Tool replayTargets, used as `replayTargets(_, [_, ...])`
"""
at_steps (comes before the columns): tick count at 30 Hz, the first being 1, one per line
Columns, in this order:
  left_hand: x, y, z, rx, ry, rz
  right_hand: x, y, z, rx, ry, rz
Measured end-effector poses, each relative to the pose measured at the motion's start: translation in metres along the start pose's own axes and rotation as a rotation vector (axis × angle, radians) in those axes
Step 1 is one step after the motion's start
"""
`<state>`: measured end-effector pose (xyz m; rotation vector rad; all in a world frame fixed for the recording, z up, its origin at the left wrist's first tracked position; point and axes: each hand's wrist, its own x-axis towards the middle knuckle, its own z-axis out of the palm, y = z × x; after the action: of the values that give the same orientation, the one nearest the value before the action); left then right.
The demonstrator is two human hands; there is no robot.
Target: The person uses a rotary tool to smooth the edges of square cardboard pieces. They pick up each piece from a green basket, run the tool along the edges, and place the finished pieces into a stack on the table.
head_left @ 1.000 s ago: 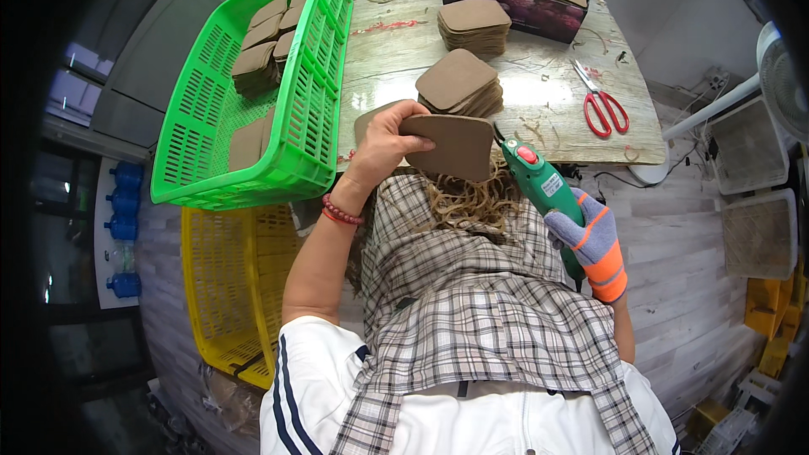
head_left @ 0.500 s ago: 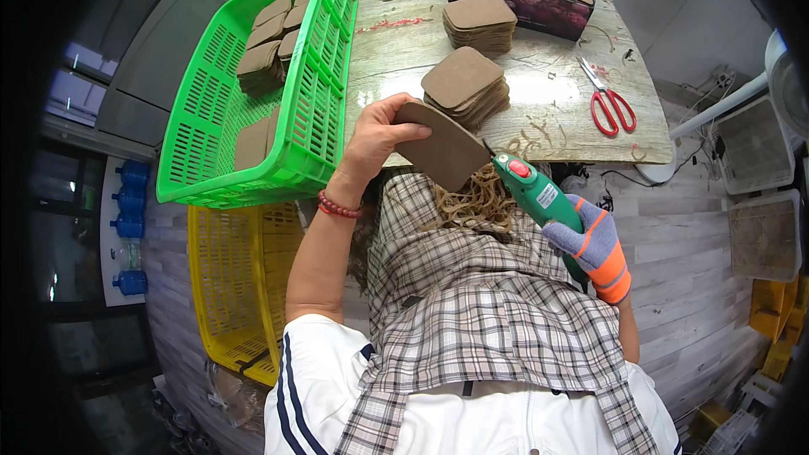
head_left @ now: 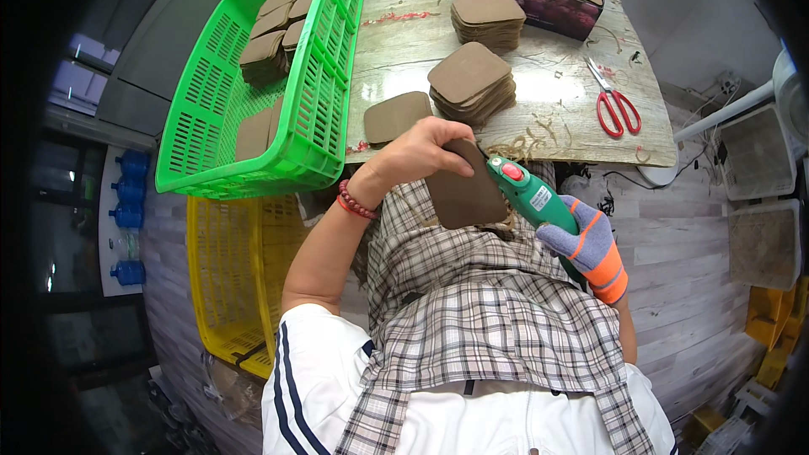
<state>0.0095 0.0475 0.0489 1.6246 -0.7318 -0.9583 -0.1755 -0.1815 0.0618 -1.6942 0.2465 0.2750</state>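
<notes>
Between its thumb and fingers, my left hand [head_left: 430, 147] grips a brown rounded-corner pad [head_left: 466, 192] above my lap. My right hand [head_left: 581, 240], in a grey and orange glove, is wrapped round a green handheld power tool [head_left: 535, 198] with a red switch. The tool's thin dark tip is close to the pad's upper right edge; whether it touches, I cannot tell. Just beyond my left hand, a single pad [head_left: 398, 118] lies on the table. A stack of pads [head_left: 472, 84] stands beside it, with another stack [head_left: 487, 18] farther back.
A green crate [head_left: 324, 93] with stacked pads stands left, above a yellow crate [head_left: 223, 274]. A dark box [head_left: 531, 4] of pads sits at the table's back. Red-handled scissors [head_left: 618, 109] and trimmed scraps [head_left: 539, 136] lie on the right of the table [head_left: 581, 147].
My left hand has moved right and turned, and the pad in it hangs lower, nearer my lap. A single pad now shows on the table where that hand was. The tool has barely moved.
</notes>
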Motion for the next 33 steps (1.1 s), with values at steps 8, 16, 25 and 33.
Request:
replayTargets(8, [-0.012, -0.044, 0.015, -0.17, 0.274, 0.118, -0.002, 0.005, 0.005, 0.052, 0.027, -0.023])
replayTargets(16, [-0.002, -0.122, -0.087, 0.15, 1.149, -0.064, 0.005, 0.017, -0.009, 0.041, 0.18, -0.059])
replayTargets(25, [0.073, -0.066, -0.047, 0.99, 1.038, 0.066, 0.012, 0.033, -0.007, 0.017, 0.247, -0.072])
replayTargets(33, [0.077, -0.04, -0.029, 0.68, 1.068, 0.228, 0.015, 0.034, -0.009, 0.058, 0.289, -0.029])
